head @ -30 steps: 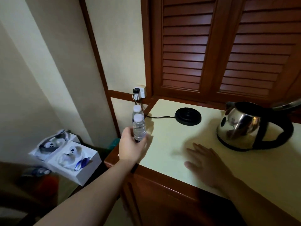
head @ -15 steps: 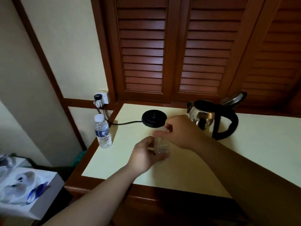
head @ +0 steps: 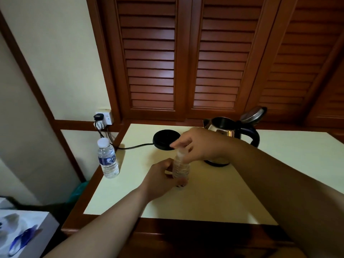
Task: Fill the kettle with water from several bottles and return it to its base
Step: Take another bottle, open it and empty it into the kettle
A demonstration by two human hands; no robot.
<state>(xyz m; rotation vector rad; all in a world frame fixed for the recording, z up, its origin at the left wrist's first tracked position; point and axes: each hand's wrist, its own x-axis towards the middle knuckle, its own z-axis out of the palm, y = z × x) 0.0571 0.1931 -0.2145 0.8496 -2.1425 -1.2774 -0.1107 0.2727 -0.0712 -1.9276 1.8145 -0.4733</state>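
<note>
My left hand [head: 160, 178] grips a small clear water bottle [head: 181, 167] around its body, upright over the middle of the cream counter [head: 279, 174]. My right hand [head: 199, 144] pinches the bottle's cap from above. Behind my right hand stands the steel kettle [head: 224, 127] with a black handle, its lid [head: 253, 113] flipped open; my hand hides its lower front. The round black kettle base [head: 164, 137] lies to the kettle's left, corded to the wall socket [head: 104, 117]. A second capped bottle [head: 108, 159] stands at the counter's left edge.
Louvred wooden doors [head: 186, 58] rise right behind the counter. A white box [head: 28, 231] with packaged items sits low at the left, beside a green bag [head: 78, 191]. The counter's wooden front edge runs just below my arms.
My left hand carried one bottle from the counter's left edge to the middle. My right hand rose from the counter onto the cap and now lifts higher above the bottle's neck.
</note>
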